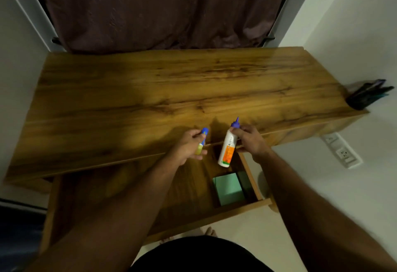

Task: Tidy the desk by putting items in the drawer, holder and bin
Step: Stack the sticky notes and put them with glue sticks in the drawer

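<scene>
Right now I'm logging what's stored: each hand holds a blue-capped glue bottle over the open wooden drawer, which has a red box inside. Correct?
Not quite: the box in the open wooden drawer is pale green, not red, as the head view shows. The left hand and right hand do each hold a blue-capped glue bottle.

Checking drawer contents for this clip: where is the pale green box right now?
Head view: the pale green box lies in the open wooden drawer's right front corner, below the right hand's white glue bottle.

The glue stick [201, 141] is half hidden by fingers. The holder [358, 99] is blurred — its pens indistinct. The worktop [150, 91] covers the drawer's [184, 188] back.
</scene>
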A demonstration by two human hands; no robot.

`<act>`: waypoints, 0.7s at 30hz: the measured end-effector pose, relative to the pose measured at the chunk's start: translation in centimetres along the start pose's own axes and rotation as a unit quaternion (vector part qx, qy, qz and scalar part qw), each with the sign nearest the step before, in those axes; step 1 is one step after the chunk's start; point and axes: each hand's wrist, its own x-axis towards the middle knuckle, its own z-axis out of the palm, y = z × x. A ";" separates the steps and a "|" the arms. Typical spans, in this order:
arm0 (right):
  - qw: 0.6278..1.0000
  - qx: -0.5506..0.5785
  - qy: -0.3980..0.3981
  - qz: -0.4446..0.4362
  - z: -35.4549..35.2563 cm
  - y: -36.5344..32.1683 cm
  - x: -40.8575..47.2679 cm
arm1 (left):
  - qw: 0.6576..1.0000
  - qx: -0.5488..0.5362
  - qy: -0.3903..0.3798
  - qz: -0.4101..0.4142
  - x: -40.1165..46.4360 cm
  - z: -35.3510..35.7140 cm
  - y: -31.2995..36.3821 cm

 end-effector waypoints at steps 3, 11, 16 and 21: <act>1.000 -0.017 -0.017 0.014 0.0 1.4 -0.4 | 0.998 0.065 0.014 0.006 -0.4 0.2 -1.4; 0.998 -0.053 -0.039 0.020 0.0 2.9 -1.1 | 0.991 0.130 0.036 0.020 -0.3 0.5 -4.4; 0.998 -0.061 -0.023 0.020 0.1 3.9 -1.4 | 0.994 0.044 0.093 -0.025 -0.3 0.6 -7.4; 0.992 -0.074 -0.055 0.083 0.8 5.4 -1.0 | 0.993 0.011 0.082 -0.087 0.0 0.5 -9.5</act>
